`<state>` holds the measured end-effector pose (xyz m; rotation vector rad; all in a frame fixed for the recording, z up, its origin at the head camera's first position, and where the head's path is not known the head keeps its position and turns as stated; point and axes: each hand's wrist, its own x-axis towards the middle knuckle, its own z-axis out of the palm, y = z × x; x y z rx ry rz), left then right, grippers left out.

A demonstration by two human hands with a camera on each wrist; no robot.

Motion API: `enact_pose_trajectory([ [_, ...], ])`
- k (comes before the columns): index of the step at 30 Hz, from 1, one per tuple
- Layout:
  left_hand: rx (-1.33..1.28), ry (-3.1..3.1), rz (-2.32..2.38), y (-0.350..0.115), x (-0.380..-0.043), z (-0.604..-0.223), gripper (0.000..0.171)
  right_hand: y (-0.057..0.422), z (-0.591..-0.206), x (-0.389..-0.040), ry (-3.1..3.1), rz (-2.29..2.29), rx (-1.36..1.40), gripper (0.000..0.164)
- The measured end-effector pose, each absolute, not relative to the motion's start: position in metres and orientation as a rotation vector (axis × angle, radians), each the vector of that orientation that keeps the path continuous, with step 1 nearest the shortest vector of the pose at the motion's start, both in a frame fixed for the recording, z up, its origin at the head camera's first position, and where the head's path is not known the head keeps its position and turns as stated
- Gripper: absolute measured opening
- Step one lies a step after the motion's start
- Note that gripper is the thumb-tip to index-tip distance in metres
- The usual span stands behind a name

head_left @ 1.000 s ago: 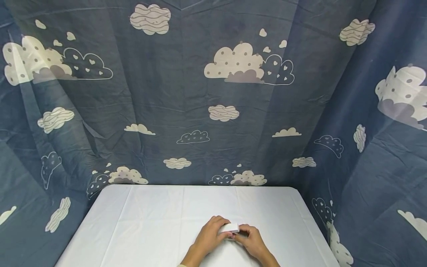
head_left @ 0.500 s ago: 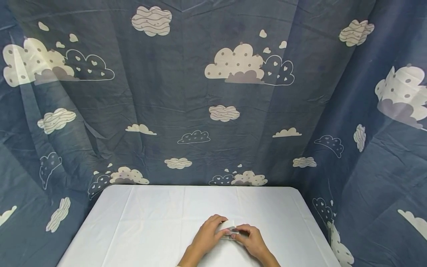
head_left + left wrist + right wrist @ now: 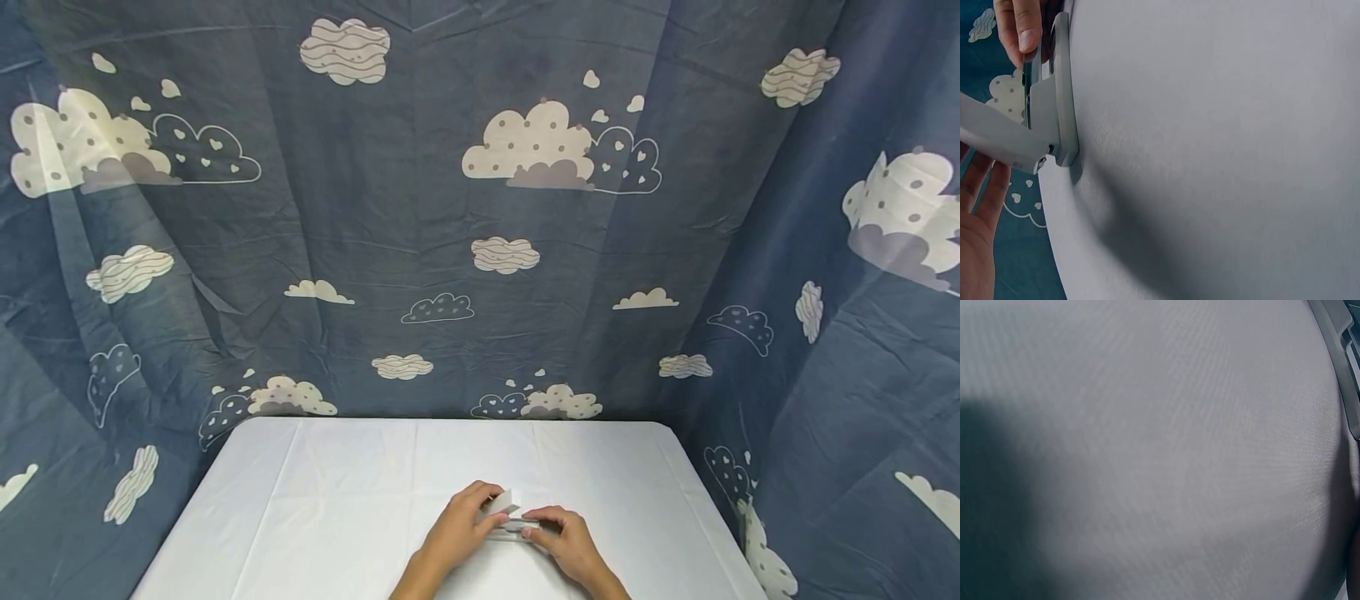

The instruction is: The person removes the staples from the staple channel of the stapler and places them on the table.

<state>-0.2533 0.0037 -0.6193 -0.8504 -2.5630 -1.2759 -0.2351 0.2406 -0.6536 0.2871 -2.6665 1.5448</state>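
A white stapler [image 3: 514, 533] lies on the cloth with its top cover [image 3: 1000, 137] swung up and tilted back to the left, away from the magazine. My left hand [image 3: 459, 527] holds that raised cover, fingers behind it and thumb in front. At the other end, my right hand [image 3: 566, 540] pinches the magazine end between thumb and fingers. In the left wrist view, the stapler's base [image 3: 1067, 94] stands against the cloth, and the right hand's fingertips [image 3: 1027, 39] grip its far end. Only the edge of the base shows in the right wrist view.
A white cloth covers the table [image 3: 337, 500], which has rounded far corners. Dark blue curtains [image 3: 435, 208] with cloud prints hang behind it and along both sides.
The stapler's cover has swung up and to the left, uncovering the magazine. My left hand shifts slightly left with it; the right hand stays nearly still.
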Motion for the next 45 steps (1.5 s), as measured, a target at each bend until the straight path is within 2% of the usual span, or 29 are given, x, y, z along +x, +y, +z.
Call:
enact_pose_trajectory([
  [35, -0.786, -2.644, -1.554, -0.051, -0.249, -0.615, 0.042, 0.237, -0.661, -0.224, -2.694, 1.507, 0.184, 0.023],
  [45, -0.756, -2.651, -1.586, -0.070, -0.250, -0.623, 0.051, 0.237, -0.661, -0.224, -2.681, 1.534, 0.183, 0.022],
])
